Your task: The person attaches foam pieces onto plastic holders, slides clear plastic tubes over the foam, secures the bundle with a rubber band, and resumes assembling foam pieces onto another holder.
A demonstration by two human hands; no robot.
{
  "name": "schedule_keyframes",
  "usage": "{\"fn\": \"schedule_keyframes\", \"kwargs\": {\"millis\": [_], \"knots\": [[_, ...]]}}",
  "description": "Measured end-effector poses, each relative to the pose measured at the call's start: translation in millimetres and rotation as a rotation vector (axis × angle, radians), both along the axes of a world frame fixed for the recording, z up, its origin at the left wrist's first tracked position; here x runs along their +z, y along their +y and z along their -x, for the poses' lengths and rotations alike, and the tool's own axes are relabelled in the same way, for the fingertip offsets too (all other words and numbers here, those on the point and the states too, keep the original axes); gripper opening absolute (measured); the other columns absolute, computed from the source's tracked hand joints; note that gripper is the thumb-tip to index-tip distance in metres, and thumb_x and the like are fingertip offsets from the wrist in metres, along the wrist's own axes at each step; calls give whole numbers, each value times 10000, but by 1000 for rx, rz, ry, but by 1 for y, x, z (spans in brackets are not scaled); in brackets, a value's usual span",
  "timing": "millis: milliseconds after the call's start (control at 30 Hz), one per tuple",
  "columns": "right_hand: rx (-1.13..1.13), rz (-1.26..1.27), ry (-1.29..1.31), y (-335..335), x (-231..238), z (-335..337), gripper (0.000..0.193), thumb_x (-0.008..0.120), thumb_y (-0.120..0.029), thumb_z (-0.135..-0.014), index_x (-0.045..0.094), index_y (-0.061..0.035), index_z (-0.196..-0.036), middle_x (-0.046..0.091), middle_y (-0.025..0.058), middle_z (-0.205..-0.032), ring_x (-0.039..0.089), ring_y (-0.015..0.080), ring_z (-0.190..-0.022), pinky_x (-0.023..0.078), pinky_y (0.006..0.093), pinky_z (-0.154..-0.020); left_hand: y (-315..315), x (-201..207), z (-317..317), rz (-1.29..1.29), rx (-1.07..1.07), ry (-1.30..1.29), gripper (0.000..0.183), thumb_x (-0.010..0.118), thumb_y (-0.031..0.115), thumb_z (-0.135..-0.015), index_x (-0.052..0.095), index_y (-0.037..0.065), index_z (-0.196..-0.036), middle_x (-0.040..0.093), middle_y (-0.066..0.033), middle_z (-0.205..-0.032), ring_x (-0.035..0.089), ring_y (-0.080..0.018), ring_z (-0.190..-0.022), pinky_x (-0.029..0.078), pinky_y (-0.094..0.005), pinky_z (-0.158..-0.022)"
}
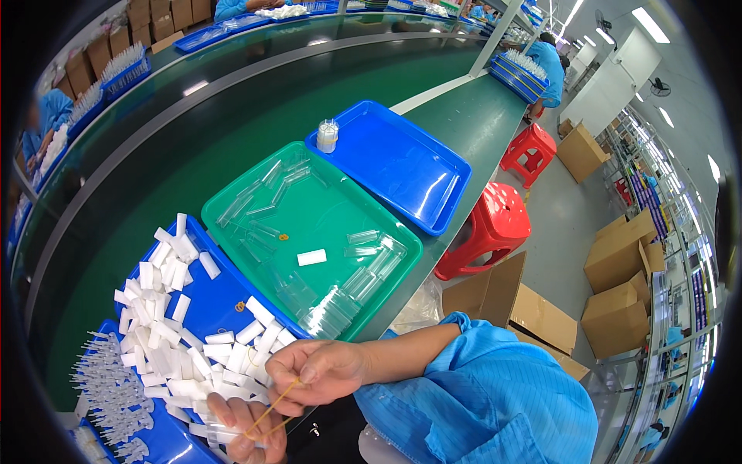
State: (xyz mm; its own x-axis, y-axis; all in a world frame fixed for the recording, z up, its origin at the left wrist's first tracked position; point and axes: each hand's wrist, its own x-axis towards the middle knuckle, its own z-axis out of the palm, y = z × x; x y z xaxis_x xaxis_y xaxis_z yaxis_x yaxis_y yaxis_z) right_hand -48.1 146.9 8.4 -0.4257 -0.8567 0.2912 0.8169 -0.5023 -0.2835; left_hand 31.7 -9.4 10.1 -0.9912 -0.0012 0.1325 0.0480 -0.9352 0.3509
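Note:
A yellow rubber band point(272, 407) is stretched between my two hands over the near edge of the blue tray. My right hand point(321, 373) is closed, pinching the band's upper end. Below and left of it, my left hand point(249, 433) is closed with the band running across its fingers. Something clear shows beside its fingers, too hidden to make out. White tubes point(166, 332) lie heaped in the blue tray point(202, 290) next to my hands. Beyond it, a green tray point(332, 205) holds loose clear tubes point(332, 309), one white tube point(311, 257) and a small band.
A second blue tray point(410, 166) carries a bundle of clear tubes point(328, 136) at its corner. Spiky white plastic parts point(112, 383) stand at the lower left. A green conveyor point(309, 85) curves past. Red stools point(502, 216) and cardboard boxes point(541, 317) stand at the right; other people sit farther off.

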Motion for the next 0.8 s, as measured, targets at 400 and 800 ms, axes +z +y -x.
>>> {"fn": "schedule_keyframes", "kwargs": {"millis": [400, 800], "knots": [[-190, -575, 1047, 23, 55, 37, 535, 571, -207, -860, 364, 27, -1294, 429, -19, -505, 456, 114, -410, 393, 321, -432, 16, 20, -9, 1086, -21, -256, 955, 640, -37, -659, 21, 105, -1372, 518, -81, -708, 545, -188, -593, 471, -275, -576], [-269, -369, 1830, 8, 39, -14, 239, 642, -205, -741, 548, -22, -862, 535, 98, -626, 558, 272, -626, 407, 401, -606, -1, 10, 24, 1038, 94, -347, 1010, 619, -65, -643, 2, 139, -1417, 460, -122, -992, 566, -179, -681, 459, -247, -532]]}}
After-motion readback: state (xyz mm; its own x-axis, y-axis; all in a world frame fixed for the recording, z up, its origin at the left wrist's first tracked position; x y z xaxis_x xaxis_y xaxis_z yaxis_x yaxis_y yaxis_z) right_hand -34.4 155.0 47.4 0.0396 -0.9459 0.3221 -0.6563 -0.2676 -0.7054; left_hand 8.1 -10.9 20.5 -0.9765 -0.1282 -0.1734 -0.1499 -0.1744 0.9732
